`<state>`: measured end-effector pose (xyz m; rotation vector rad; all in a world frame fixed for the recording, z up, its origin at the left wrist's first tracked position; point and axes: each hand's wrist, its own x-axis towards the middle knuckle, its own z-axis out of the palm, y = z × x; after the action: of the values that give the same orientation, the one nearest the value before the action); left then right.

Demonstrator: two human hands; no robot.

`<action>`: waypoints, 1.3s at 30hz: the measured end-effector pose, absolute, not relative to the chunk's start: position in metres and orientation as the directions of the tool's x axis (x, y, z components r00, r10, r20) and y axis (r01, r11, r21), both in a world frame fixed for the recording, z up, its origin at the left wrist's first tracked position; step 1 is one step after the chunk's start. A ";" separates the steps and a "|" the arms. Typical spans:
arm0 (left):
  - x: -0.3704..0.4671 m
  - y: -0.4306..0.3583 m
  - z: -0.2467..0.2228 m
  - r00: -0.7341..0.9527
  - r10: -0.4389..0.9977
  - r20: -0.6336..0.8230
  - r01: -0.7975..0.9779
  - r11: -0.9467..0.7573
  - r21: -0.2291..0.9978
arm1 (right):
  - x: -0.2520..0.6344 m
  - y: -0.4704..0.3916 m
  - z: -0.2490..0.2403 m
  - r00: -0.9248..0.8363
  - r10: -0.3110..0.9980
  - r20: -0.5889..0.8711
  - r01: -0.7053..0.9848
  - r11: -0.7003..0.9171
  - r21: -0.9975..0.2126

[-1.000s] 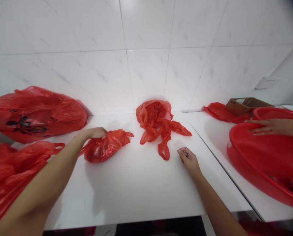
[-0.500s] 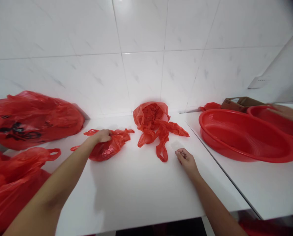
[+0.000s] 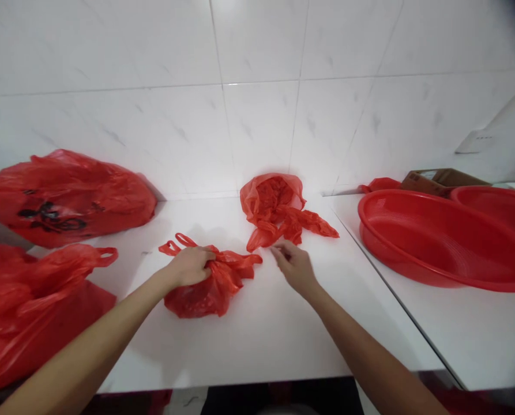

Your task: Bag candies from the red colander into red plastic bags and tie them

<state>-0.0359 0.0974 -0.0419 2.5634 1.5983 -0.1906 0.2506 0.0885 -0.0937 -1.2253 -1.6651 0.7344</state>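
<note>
On the white table, my left hand is closed on the gathered upper part of a red plastic bag. Its handle loops stick out at the back left and to the right, and small contents show faintly through the film. My right hand is over the table beside the bag's right-hand handle, fingers bent together; whether they pinch anything is too small to tell. Just behind it lies a loose bundle of crumpled red bags against the wall.
A large full red bag with black print lies at the back left, another red bag nearer. Red oval baskets and a cardboard box are on the right, past a seam in the tabletop.
My left hand has brought the filled bag nearer and to the right. My right hand has moved left to the bundle's front edge. The other person's hand at the right has left the view.
</note>
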 end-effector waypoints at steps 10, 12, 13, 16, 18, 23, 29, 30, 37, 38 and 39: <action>-0.036 0.017 -0.037 0.472 0.875 -0.113 0.882 -0.469 0.052 | 0.146 0.103 -0.081 -0.643 0.764 0.056 0.576 0.529 -0.623; -0.044 0.005 -0.028 0.475 0.876 -0.078 0.879 -0.471 0.069 | 0.144 0.101 -0.069 -0.603 0.790 0.109 0.588 0.533 -0.608; -0.047 0.001 -0.022 0.474 0.878 -0.064 0.880 -0.470 0.069 | 0.143 0.101 -0.061 -0.566 0.809 0.159 0.592 0.533 -0.605; -0.052 -0.008 -0.008 0.441 0.897 -0.040 0.897 -0.440 0.038 | 0.137 0.102 -0.042 -0.501 0.811 0.302 0.548 0.568 -0.614; -0.054 -0.008 -0.005 0.414 0.910 0.004 0.910 -0.414 0.007 | 0.133 0.103 -0.039 -0.505 0.793 0.340 0.514 0.593 -0.619; -0.049 0.008 -0.017 0.418 0.889 0.189 0.908 -0.413 -0.067 | 0.129 0.096 -0.047 -0.552 0.777 0.302 0.487 0.595 -0.639; -0.046 0.018 -0.021 0.453 0.891 0.015 0.891 -0.453 0.032 | 0.157 0.070 -0.058 -0.577 0.727 0.371 0.332 0.624 -0.707; -0.049 0.021 -0.017 0.437 0.900 0.000 0.899 -0.437 0.038 | 0.169 0.069 -0.064 -0.510 0.750 0.422 0.310 0.617 -0.723; -0.085 0.077 0.014 0.239 0.967 0.085 0.966 -0.228 -0.120 | 0.275 0.086 -0.133 -0.021 0.907 0.420 0.638 0.335 -0.694; -0.088 0.089 0.015 0.221 0.971 0.094 0.969 -0.208 -0.133 | 0.285 0.087 -0.141 0.001 0.912 0.410 0.650 0.311 -0.694; -0.091 0.102 0.014 0.213 0.972 0.097 0.971 -0.199 -0.136 | 0.292 0.088 -0.149 0.012 0.915 0.404 0.660 0.296 -0.690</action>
<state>-0.0910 0.1016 0.0139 2.5706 2.0837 -0.0174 0.2924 0.0878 -0.1490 -1.4372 -1.7195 0.3789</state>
